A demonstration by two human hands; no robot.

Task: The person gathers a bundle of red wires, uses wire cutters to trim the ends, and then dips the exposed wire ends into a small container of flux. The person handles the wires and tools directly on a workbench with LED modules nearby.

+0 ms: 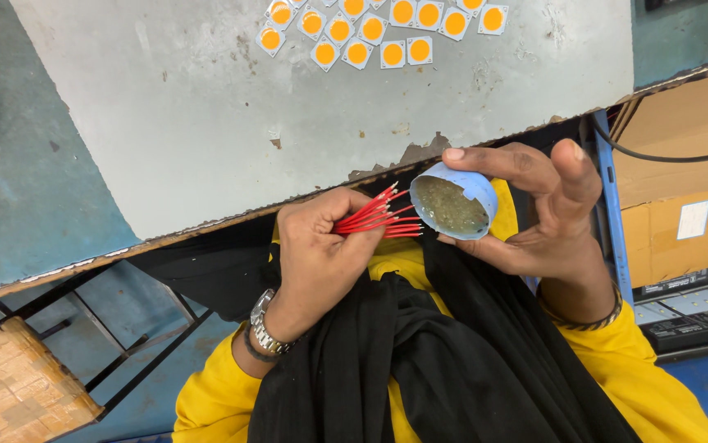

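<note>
Below table edge (206, 223): right hand (551, 213) grips blue cup (459, 197) of murky paste; left hand (321, 254) clenches red wires (374, 220)

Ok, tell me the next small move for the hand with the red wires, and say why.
Probably ease the left hand rightward so the tips of the red wires dip into the paste in the blue tub. The stripped ends point straight at the tub's open face, just short of its rim, and the right hand holds it tilted toward them.
</note>
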